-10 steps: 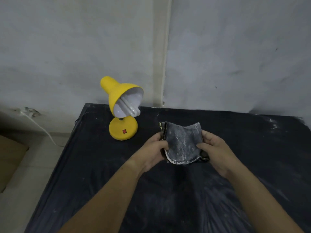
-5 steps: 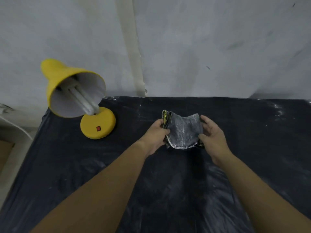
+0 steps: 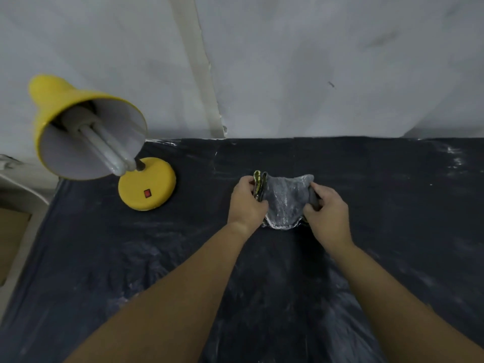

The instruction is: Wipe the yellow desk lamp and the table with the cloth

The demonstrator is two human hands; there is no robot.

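A grey cloth (image 3: 284, 203), dusted white and with a patterned edge on its left, hangs between my two hands above the middle of the table. My left hand (image 3: 246, 203) grips its left edge. My right hand (image 3: 327, 209) pinches its right edge, folding it inward. The yellow desk lamp (image 3: 86, 132) stands at the table's far left corner, its shade tilted toward me with the white bulb showing, on a round yellow base (image 3: 146, 183) with a red switch. The table (image 3: 392, 231) has a dark cover smeared with white dust.
A grey-white wall rises right behind the table. Off the left edge I see a pale floor, a white cable (image 3: 18, 176) and part of a brown box (image 3: 10, 239). White dust streaks mark the cover at the far right and near me.
My view has moved closer and tilted down, so the lamp looks larger at the left. My right fingers have curled over the cloth's right edge, bunching it inward.
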